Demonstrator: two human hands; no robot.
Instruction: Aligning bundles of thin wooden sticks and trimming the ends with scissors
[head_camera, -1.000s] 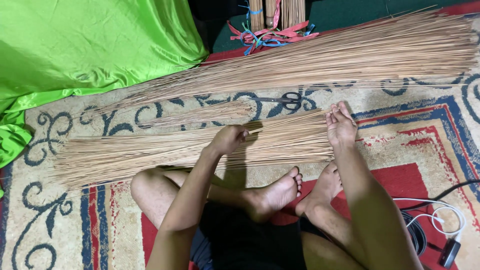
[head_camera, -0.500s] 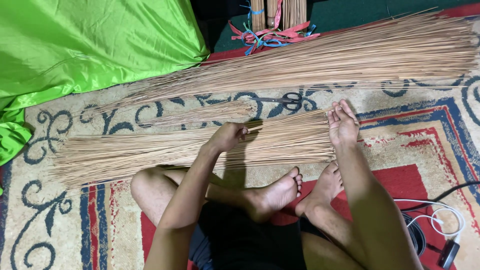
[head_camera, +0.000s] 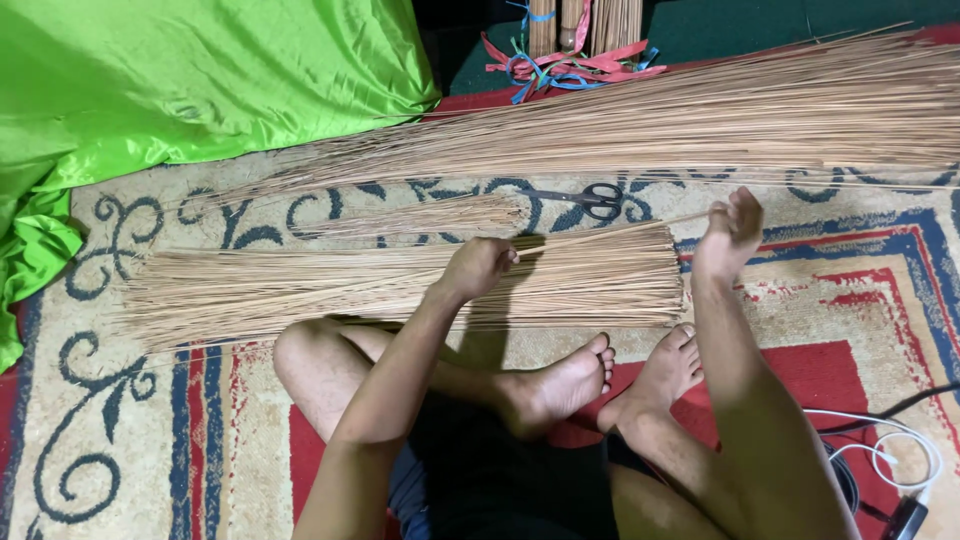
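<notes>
Stick bundle (head_camera: 400, 285), left fingers (head_camera: 490, 262) curled, gripping

The long heap of sticks (head_camera: 700, 110) runs off the right edge, and the green cloth (head_camera: 180, 80) off the top and left. The left hand (head_camera: 478, 268) covers part of the near bundle (head_camera: 300, 290), fingers hidden. The charger (head_camera: 905, 515) is cut off below.

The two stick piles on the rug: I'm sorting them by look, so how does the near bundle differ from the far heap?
The near bundle of thin tan sticks is shorter, with squared-off right ends; the far heap of thin tan sticks is longer and runs out of frame. The left hand and right hand touch the near bundle; the far heap lies untouched. Both share colour and thinness.
</notes>
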